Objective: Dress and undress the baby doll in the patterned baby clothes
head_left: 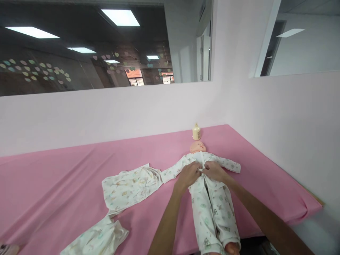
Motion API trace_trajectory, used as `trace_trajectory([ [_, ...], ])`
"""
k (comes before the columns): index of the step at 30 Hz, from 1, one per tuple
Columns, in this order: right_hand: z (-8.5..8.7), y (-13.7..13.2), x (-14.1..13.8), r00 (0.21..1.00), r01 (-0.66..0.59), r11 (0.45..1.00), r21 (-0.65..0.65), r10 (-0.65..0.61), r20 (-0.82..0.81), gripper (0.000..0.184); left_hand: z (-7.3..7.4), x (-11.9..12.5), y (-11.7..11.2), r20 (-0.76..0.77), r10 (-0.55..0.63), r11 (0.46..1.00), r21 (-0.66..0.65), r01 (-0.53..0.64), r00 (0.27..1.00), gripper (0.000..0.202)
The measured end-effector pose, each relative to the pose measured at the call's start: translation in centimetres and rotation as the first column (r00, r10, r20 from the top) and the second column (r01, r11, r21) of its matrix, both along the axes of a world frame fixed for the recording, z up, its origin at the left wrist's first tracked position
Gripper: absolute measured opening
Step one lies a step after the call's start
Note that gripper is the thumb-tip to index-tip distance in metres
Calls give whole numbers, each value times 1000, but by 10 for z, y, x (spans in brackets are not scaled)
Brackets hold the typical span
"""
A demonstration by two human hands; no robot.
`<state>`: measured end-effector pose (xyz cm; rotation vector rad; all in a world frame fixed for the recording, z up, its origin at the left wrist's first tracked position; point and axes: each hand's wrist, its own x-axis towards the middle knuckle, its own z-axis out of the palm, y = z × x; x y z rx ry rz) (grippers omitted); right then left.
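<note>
here, the shirt (199, 156) lies beneath left grip (191, 173) and right grip (214, 170)

Baby doll (198, 146) on its back on pink-covered bench (148, 150), head at far end. Wears white printed top (194, 157), sleeves spread, plus printed trousers (224, 203). Left hand (191, 173) and right hand (212, 170) close together over torso, fingers pinching the top's front. Pale yellow pump bottle (196, 132) just beyond head. Printed baby clothes (130, 187) spread at left, reaching sleeve end. White wall (106, 117), window (87, 67) behind.
</note>
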<state>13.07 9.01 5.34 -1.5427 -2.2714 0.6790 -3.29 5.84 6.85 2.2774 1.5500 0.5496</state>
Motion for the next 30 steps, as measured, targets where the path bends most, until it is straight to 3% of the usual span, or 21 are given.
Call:
trace_trajectory([
  [2, -2, -1, 8, 968, -44, 988, -151, 5, -250, 15, -5, 2, -5, 43, -24, 999, 48, 21, 999, 21],
  [4, -2, -5, 14, 886, -113, 955, -275, -29, -464, 13, -9, 2, -9, 132, -35, 998, 65, 27, 991, 21],
  [7, 2, -13, 16, 837, -164, 932, -322, -41, -545, 13, -13, 0, -12, 277, -25, 998, 66, 7, 961, 21],
  [12, 4, -21, 7, 914, -99, 978, -182, 18, -405, 18, -18, -9, -14, 482, 77, 997, -39, -67, 873, 23],
  [16, 4, -9, 24, 941, -20, 991, -133, -26, -337, 15, -18, -42, -11, 534, 232, 973, -141, -184, 813, 24],
  [19, 7, 10, 67, 938, 184, 977, -106, -206, -277, 12, -21, -85, -4, 423, 440, 893, -112, -436, 792, 18],
  [22, 2, 32, 120, 865, 443, 890, -109, -456, -210, 12, -30, -123, 2, 118, 627, 779, -105, -618, 770, 15],
  [24, -6, 45, 146, 825, 551, 829, -95, -559, -86, 12, -37, -135, 7, -30, 611, 780, -143, -609, 791, 15],
  [26, -14, 54, 155, 812, 583, 811, -49, -579, 76, 12, -42, -135, 13, -52, 556, 813, -172, -556, 830, 21],
  [28, -18, 59, 144, 812, 556, 827, 83, -562, 160, 16, -44, -123, 23, 40, 487, 862, -181, -473, 873, 31],
  [30, -17, 58, 115, 849, 464, 849, 252, -507, 147, 22, -42, -106, 37, 119, 412, 906, -161, -392, 903, 39],
])
